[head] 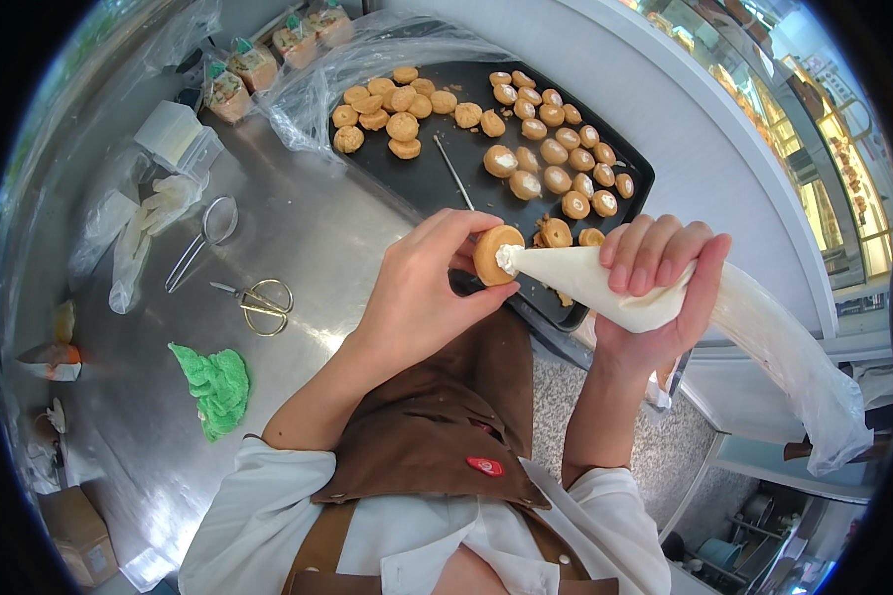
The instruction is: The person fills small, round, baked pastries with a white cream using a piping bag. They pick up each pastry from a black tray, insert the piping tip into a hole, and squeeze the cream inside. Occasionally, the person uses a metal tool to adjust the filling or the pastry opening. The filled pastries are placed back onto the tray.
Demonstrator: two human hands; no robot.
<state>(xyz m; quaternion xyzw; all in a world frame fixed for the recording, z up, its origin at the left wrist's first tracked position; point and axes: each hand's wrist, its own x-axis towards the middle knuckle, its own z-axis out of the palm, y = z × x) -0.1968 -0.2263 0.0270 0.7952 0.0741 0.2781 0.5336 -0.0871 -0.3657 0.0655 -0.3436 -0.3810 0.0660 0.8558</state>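
Observation:
Between the thumb and fingers of my left hand (417, 286) is a round cream puff shell (493, 253), tilted with its underside to the right. My right hand (655, 286) squeezes a clear plastic piping bag (573, 279) of white cream, its tip against the shell, where a dab of cream shows. The bag's loose end trails over my right wrist side. Below both hands lies a black baking tray (431, 175). Its right half carries several puffs with white cream in their bases (525, 184); plain puffs (402, 126) cluster at its far left. A thin metal stick (454, 171) rests between them.
On the steel table (298, 223) at left lie gold-handled scissors (266, 306), a small strainer (212, 230), a green cloth (214, 387), and plastic gloves (152, 216). A clear plastic box (178, 137) and wrapped sandwiches (251, 65) stand farther back. A white panel (685, 134) borders the tray's right.

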